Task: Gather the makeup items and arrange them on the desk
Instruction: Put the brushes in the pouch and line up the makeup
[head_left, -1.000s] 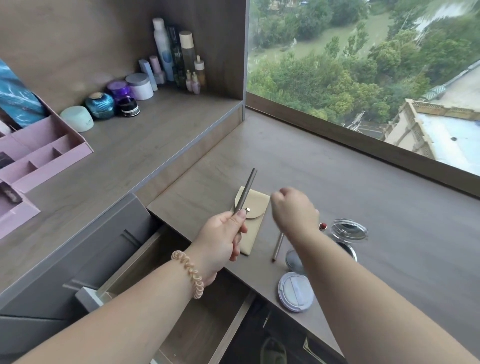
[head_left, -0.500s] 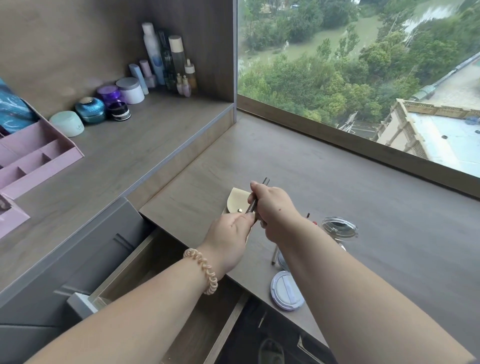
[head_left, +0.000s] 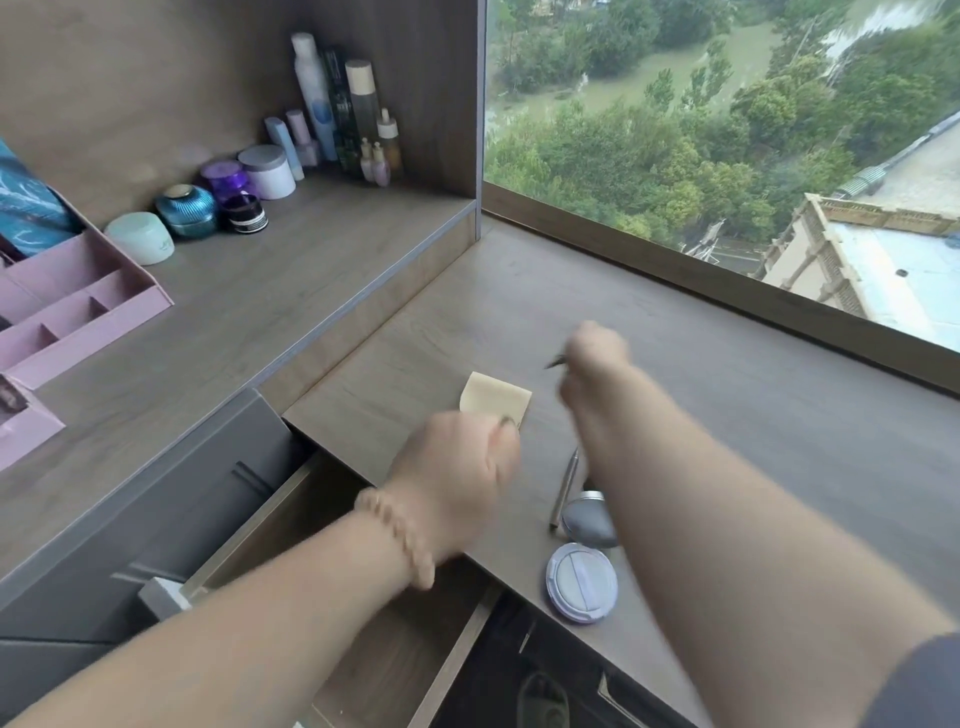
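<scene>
My right hand (head_left: 597, 358) is closed around a thin dark makeup pencil (head_left: 555, 362); only its tip shows, pointing left above the lower desk (head_left: 753, 426). My left hand (head_left: 457, 467) is blurred, its fingers curled with nothing visible in them, over the near end of a beige pouch (head_left: 496, 397) that lies flat on the desk. A silver pencil (head_left: 566, 488) lies beside my right forearm. Next to it sit a grey compact (head_left: 589, 522) and a round lavender cushion compact (head_left: 582, 582) at the desk's front edge. My right arm hides whatever lies further right.
An open drawer (head_left: 363, 623) gapes under my left wrist. On the raised shelf stand jars (head_left: 187, 210), several bottles (head_left: 343, 114) in the corner, and a pink organiser (head_left: 78, 306) at the left. A window sill (head_left: 727, 270) bounds the desk's far side.
The dark pencil passed from my left hand to my right. My right hand has carried it up and to the right, while my left hand has dropped back toward the pouch.
</scene>
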